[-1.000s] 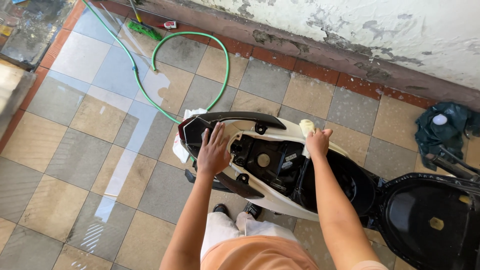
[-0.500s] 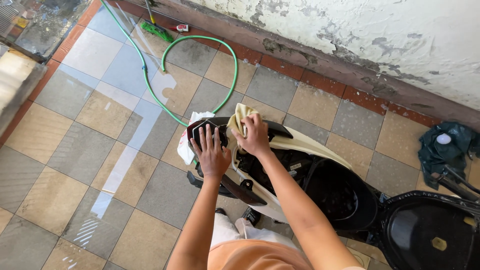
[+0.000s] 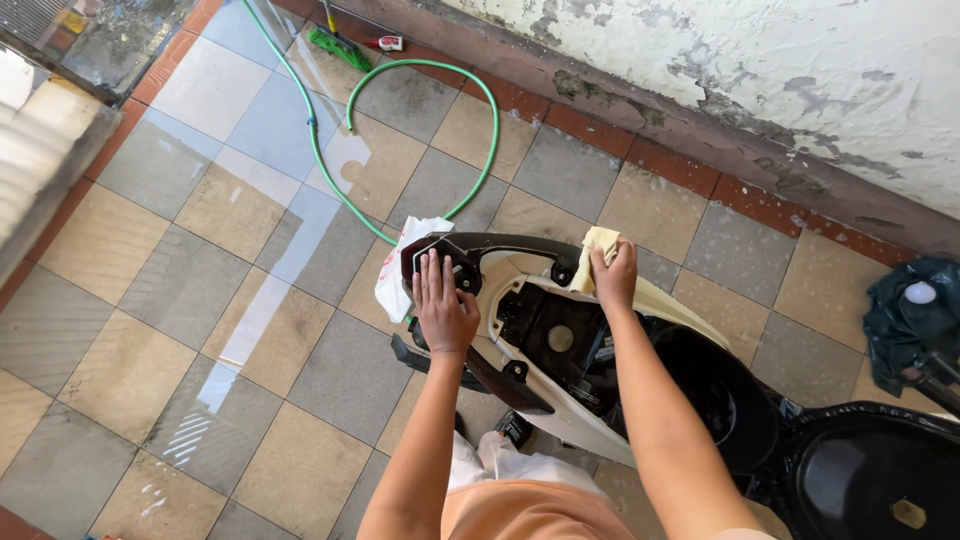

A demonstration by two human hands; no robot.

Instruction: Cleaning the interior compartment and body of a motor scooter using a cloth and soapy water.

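Note:
A white scooter's rear body (image 3: 530, 395) stands on the tiled floor with its seat (image 3: 880, 480) flipped open to the right, showing the black under-seat compartment (image 3: 560, 340). My left hand (image 3: 443, 300) lies flat, fingers spread, on the black tail section (image 3: 425, 255). My right hand (image 3: 612, 272) grips a pale yellow cloth (image 3: 596, 248) and presses it against the far white rim of the body, just past the black grab rail (image 3: 500, 243).
A green hose (image 3: 475, 180) loops over the wet tiles behind the scooter. A white rag (image 3: 398, 270) lies by the tail. A green brush (image 3: 340, 45) rests near the peeling wall (image 3: 750, 60). A dark green bundle (image 3: 910, 320) sits at right. My foot (image 3: 515, 428) is beside the scooter.
My right hand has carried the cloth from the tail, beside my left hand, rightward along the far rim. My left hand has stayed on the tail. The view has shifted slightly.

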